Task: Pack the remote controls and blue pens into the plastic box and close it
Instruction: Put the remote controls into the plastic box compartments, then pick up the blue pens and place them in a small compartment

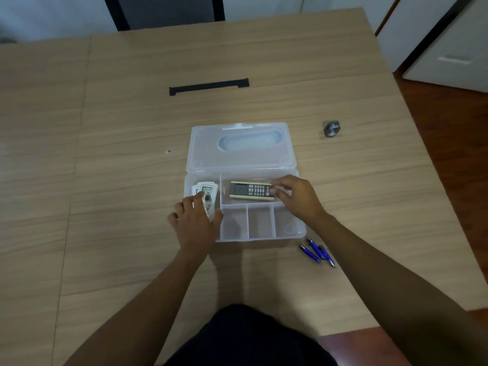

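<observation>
Blue pens (317, 252) lie on table (132, 154) just off plastic box (290, 235)'s near right corner. Left hand (194, 224) hides white remotes' (204, 191) lower ends, fingers pressed on them, seemingly. Right hand (297, 196) fingers pinch dark remote's (249, 191) end in the long compartment. Lid (240, 146) open; grey object (331, 128) well apart.

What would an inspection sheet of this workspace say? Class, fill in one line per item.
Surface: wooden table, bare around the work.
Job's things: clear plastic box open, lid folded back; dark remote in the long compartment; white remotes in the left compartment; blue pens on the table beside the box.
Clutter: small grey metal part; black strip.
Grips: left hand on the white remotes; right hand at the dark remote's end.
Cables: nothing seen.
Surroundings: dark chair, white cabinet.
</observation>
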